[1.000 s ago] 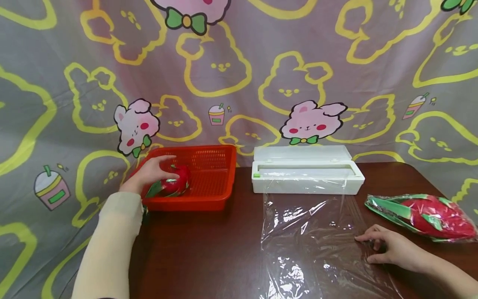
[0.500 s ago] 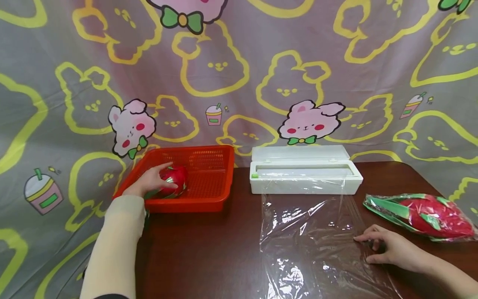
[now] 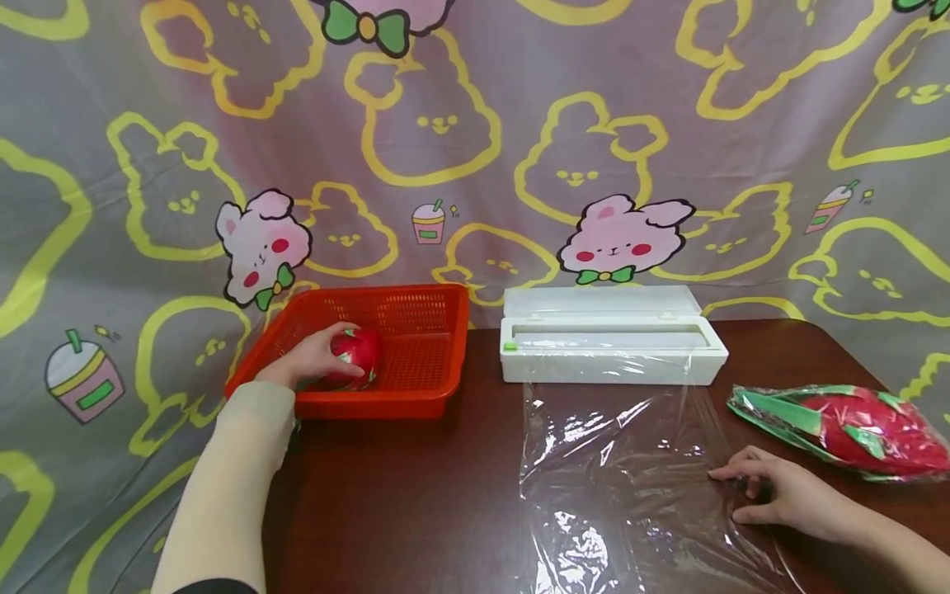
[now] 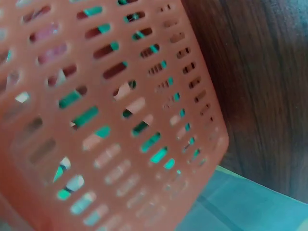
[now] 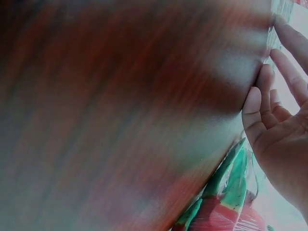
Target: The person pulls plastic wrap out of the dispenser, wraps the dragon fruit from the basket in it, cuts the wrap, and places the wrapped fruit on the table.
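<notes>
My left hand (image 3: 312, 358) reaches into the red plastic basket (image 3: 404, 404) and grips a dragon fruit (image 3: 364, 351), red with green scales. Thumb and fingers lie on its upper left side, and part of it is hidden behind the hand. In the left wrist view, the slotted basket wall (image 4: 120, 101) fills most of the picture, with bits of green and pink behind it. My right hand (image 3: 794, 499) rests its fingertips at the right edge of a sheet of cling film (image 3: 616, 487) on the table. Those fingers are relaxed, the thumb apart from them.
A white cling film dispenser (image 3: 612, 367) stands at the back with its lid up, the film running out towards me. At the right lies a second dragon fruit (image 3: 853, 429) wrapped in film. A patterned curtain (image 3: 490, 198) hangs behind the dark wooden table (image 3: 393, 503).
My left hand has come down onto the dragon fruit in the basket and closed round it; the fruit has shifted slightly. The right hand stays at the film's edge.
</notes>
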A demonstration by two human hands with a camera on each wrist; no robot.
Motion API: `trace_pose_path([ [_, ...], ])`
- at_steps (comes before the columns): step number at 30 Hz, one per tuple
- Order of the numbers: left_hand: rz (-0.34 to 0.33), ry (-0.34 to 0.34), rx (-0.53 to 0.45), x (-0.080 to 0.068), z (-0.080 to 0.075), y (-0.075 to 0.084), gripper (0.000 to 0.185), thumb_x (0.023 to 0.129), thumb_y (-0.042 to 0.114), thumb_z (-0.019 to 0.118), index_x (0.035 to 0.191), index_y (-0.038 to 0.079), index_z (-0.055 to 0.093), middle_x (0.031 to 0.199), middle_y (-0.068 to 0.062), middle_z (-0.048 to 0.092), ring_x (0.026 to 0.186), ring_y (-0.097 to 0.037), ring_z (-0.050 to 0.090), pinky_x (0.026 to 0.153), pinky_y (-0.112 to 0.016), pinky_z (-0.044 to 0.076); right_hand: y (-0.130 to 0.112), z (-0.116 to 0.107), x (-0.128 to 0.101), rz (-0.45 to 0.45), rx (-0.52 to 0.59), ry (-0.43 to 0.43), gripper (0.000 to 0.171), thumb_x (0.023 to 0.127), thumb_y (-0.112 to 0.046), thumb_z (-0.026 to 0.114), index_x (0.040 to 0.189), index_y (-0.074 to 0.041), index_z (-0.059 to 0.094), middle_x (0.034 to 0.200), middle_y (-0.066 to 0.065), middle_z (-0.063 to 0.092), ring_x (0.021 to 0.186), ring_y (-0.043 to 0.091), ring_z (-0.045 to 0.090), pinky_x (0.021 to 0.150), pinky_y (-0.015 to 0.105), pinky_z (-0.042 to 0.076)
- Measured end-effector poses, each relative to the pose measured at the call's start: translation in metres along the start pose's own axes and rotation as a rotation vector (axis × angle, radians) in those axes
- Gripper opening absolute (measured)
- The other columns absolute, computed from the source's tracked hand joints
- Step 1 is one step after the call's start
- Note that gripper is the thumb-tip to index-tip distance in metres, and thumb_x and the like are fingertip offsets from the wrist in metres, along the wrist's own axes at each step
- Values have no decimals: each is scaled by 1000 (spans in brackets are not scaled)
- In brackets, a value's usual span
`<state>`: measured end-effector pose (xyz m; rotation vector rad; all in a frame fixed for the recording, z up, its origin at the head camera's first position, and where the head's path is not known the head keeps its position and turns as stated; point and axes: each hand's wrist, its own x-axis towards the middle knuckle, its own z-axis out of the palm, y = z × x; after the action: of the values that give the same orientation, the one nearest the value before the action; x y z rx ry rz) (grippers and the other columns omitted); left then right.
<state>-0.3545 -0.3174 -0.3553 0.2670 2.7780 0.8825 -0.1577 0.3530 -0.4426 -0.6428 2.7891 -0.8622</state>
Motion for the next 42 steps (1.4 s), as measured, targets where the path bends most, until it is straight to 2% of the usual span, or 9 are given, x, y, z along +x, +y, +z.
trace_pose_path([
  [4, 1, -39, 9, 1, 3, 7, 99, 66, 37, 89, 146, 19, 35, 135, -13, 49, 119, -35, 45, 89, -48, 50, 0, 1, 0, -10, -7, 10, 44, 76, -29, 83, 115, -16, 71, 98, -9, 52, 74, 2, 46, 58, 23, 43],
  [12, -48, -60, 10, 5, 8, 9, 101, 61, 41, 90, 145, 18, 38, 132, -13, 52, 116, -35, 49, 88, -47, 51, 1, 2, 0, -32, 0, 23, 43, 76, -28, 83, 115, -15, 71, 97, -10, 51, 74, 2, 46, 58, 23, 42],
  [20, -43, -38, 20, 7, 8, 9, 103, 59, 40, 92, 144, 17, 38, 131, -14, 52, 116, -35, 49, 87, -47, 52, 1, 1, -1, -12, 15, 10, 43, 76, -28, 83, 116, -16, 71, 98, -9, 51, 74, 3, 46, 59, 23, 42],
  [28, -55, -5, -20, 6, 9, 6, 106, 58, 40, 92, 144, 17, 35, 131, -14, 50, 116, -36, 47, 84, -47, 53, 2, 3, -1, -28, 16, 16, 42, 77, -29, 82, 116, -16, 71, 98, -10, 51, 74, 2, 46, 59, 23, 43],
  [34, 14, 56, -73, 3, 7, 13, 101, 59, 39, 92, 142, 19, 37, 128, -9, 52, 114, -33, 48, 81, -44, 54, 2, 1, 0, -27, 7, 16, 43, 77, -30, 82, 115, -15, 71, 98, -9, 52, 74, 2, 47, 58, 23, 43],
  [42, 103, 110, -5, 0, -8, 37, 101, 62, 41, 91, 142, 14, 36, 127, -11, 52, 114, -33, 47, 81, -45, 54, 1, 2, -1, 12, 28, -7, 43, 77, -30, 82, 116, -15, 71, 99, -8, 51, 75, 2, 46, 59, 23, 42],
])
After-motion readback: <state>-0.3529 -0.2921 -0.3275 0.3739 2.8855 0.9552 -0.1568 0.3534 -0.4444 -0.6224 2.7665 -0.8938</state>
